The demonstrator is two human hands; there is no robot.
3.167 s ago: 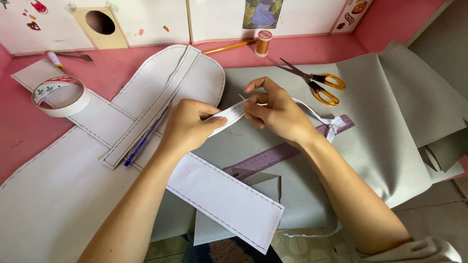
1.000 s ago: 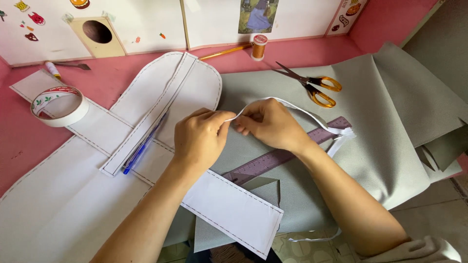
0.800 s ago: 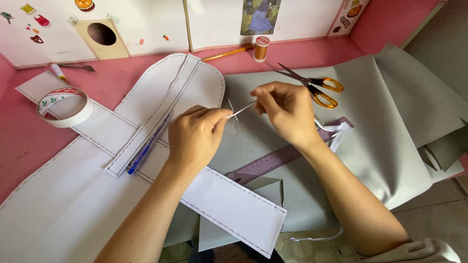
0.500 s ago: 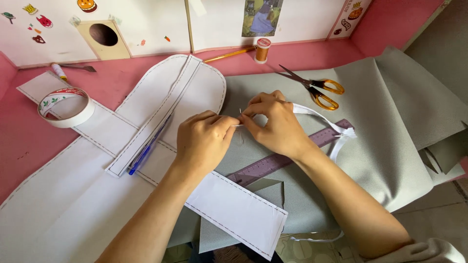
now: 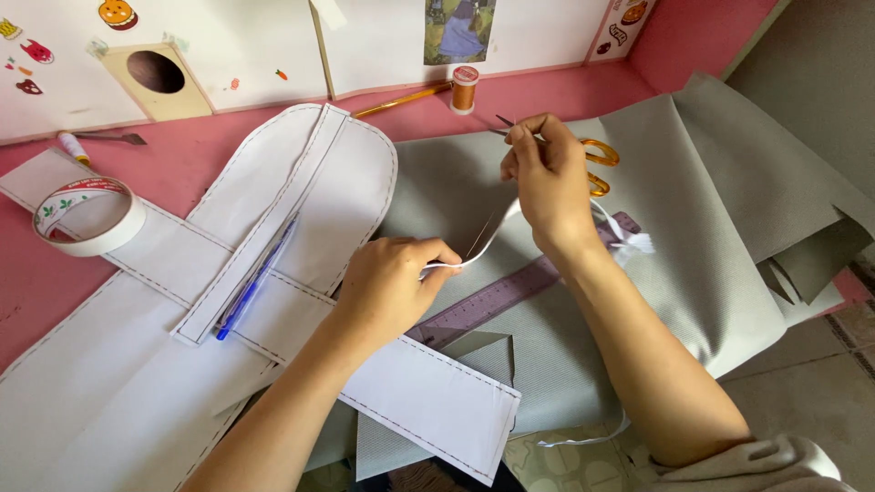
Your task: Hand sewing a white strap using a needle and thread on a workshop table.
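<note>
The left hand [image 5: 392, 287] pinches one end of a white ribbon [image 5: 488, 244] over the grey fabric [image 5: 693, 237]. At one o'clock, the right hand [image 5: 547, 178] grips its raised end, seemingly mid-stretch. Orange-handled scissors [image 5: 597, 164] lie behind on the desk [image 5: 27, 292].

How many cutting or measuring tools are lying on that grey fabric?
2: orange-handled scissors behind the right hand, and a purple ruler between the forearms. Folds of the grey fabric could hide more.
</note>
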